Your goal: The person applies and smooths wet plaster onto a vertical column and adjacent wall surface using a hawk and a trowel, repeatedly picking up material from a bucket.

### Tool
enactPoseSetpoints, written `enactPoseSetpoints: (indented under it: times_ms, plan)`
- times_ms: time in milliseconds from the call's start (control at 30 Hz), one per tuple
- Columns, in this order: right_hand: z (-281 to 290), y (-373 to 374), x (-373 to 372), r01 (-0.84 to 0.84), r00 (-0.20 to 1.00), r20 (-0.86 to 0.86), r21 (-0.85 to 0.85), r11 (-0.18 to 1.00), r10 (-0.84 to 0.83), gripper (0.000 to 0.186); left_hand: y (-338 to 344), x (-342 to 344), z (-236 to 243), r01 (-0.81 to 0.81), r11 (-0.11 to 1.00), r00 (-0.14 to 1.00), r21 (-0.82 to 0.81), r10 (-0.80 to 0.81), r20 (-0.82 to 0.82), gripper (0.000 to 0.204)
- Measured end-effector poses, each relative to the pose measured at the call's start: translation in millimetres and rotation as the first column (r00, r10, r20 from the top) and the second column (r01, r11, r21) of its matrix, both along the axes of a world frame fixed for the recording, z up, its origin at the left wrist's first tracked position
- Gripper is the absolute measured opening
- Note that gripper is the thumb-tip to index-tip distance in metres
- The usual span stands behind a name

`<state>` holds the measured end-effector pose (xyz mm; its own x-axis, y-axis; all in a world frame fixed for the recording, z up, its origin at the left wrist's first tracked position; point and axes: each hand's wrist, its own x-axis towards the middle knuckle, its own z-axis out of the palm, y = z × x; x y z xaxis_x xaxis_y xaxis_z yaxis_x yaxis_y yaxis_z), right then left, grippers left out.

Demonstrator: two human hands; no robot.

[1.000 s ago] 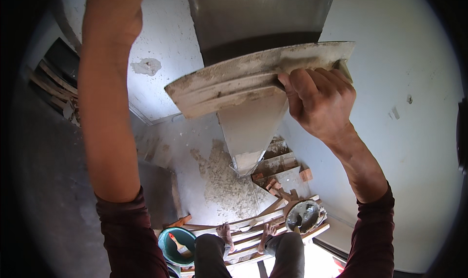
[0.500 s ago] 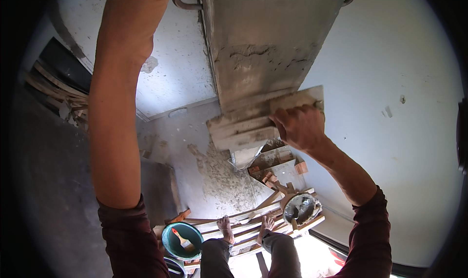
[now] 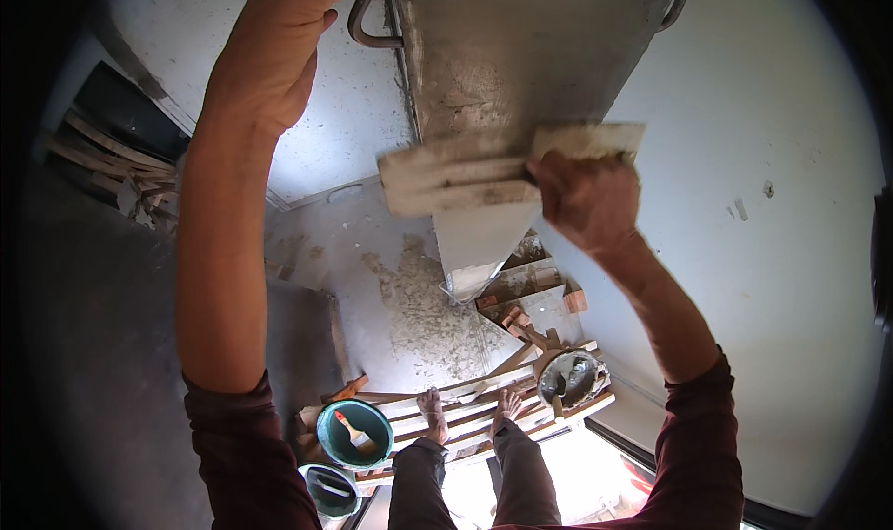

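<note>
My right hand [image 3: 586, 195] grips a wide plastering trowel [image 3: 451, 177], blurred by motion, that lies across a grey plastered column [image 3: 502, 46]. Curved metal bars [image 3: 372, 37] stick out at both sides of the column's upper part. My left hand [image 3: 293, 19] is raised at the top left beside the column, mostly at or past the frame's edge; its fingers and anything they may hold are hidden.
My bare feet stand on a slatted wooden platform [image 3: 484, 400] holding a teal bucket with a brush [image 3: 327, 437] and a bucket of wet mortar [image 3: 572, 372]. Steps with bricks [image 3: 521, 316] lie below, beside a white wall [image 3: 744, 270]. Boards [image 3: 112, 167] are piled at left.
The trowel went down the column between the first two frames and has since moved back up somewhat. My left hand and arm have shifted rightward in view, and more of the hand shows.
</note>
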<state>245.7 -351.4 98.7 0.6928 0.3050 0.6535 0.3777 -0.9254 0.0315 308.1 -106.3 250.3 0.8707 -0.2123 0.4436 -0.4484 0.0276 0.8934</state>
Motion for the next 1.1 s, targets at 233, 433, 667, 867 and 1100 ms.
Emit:
enactPoseSetpoints:
  times_ms: [233,433,667,867,1100]
  plan:
    - [-30.3,-15.3,-23.9,-0.102,0.994,0.039,-0.016,0.995,0.103,0.027,2.0,9.4,-5.7,0.085,0.993,0.996,-0.085,-0.085,0.003,0.088]
    - [51.0,-10.0,4.2,-0.045,0.932,0.360,-0.022,0.999,0.050,0.035,12.4,15.1,-8.9,0.036,0.998,0.999,-0.042,-0.036,0.009,0.087]
    - [35.3,-3.7,4.3,-0.001,0.995,0.103,-0.039,0.999,0.005,0.022,1.3,2.6,1.8,0.001,0.999,0.998,-0.034,-0.003,-0.065,0.086]
    - [-12.4,-26.2,-28.1,-0.052,0.981,-0.188,-0.009,0.999,0.050,0.009,7.4,2.9,2.5,0.002,0.998,0.999,-0.058,-0.005,-0.050,0.097]
    - [103.0,-32.7,-17.0,0.031,0.980,0.200,-0.061,0.998,-0.018,0.033,18.0,20.3,-9.2,-0.032,0.999,0.995,0.028,0.029,0.096,0.089]
